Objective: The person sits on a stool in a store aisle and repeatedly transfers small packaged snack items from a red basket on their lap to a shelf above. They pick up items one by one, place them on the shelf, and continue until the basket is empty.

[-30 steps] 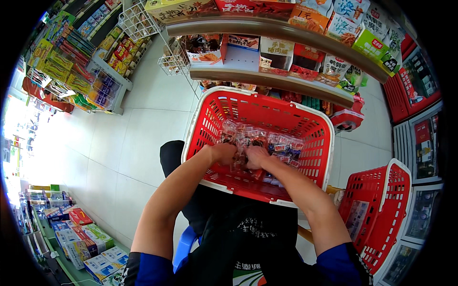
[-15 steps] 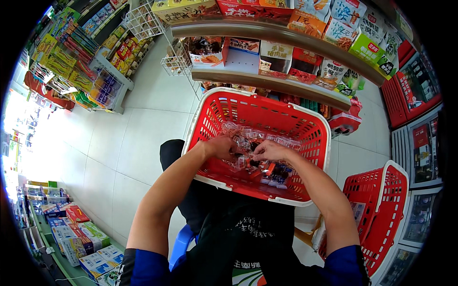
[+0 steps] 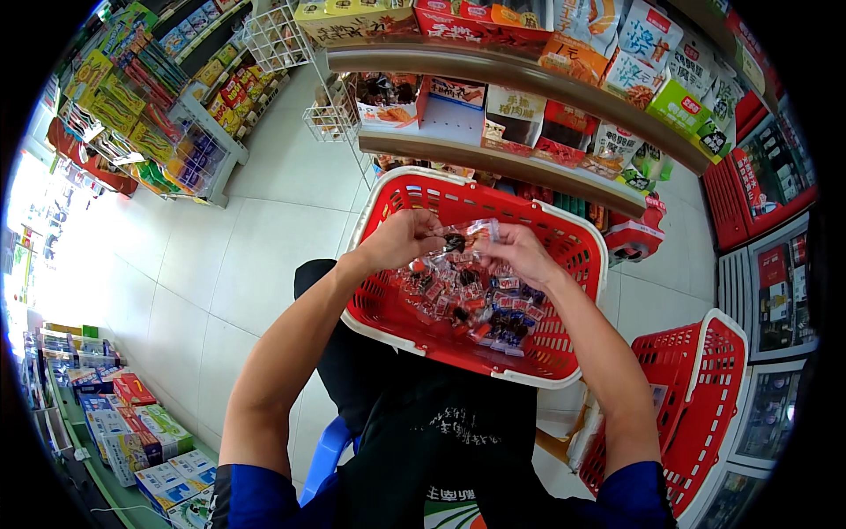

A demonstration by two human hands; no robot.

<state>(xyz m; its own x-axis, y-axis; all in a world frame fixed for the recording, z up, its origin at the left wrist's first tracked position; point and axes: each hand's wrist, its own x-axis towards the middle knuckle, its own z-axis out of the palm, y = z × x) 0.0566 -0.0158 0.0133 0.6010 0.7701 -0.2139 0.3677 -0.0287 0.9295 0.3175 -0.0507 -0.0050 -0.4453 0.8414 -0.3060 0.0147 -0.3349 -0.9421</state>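
Observation:
A red shopping basket with a white rim is before me, above my lap. A heap of small clear snack packets with dark and reddish contents covers part of its floor. Over that heap, my left hand pinches the edge of a clear snack packet with a dark piece inside. My right hand is closed on clear wrapping at the other side, close to the left fingertips. Whether both hands hold one packet or several cannot be made out.
Beyond the basket stands a shelf of boxed and bagged snacks, with a white wire rack at its left. A second red basket is on the right. Stacked boxes lie at lower left. A blue stool shows beneath me.
Both hands have risen from the heap toward the basket's far side. The clear packet is now lifted between them, and more of the heap shows below.

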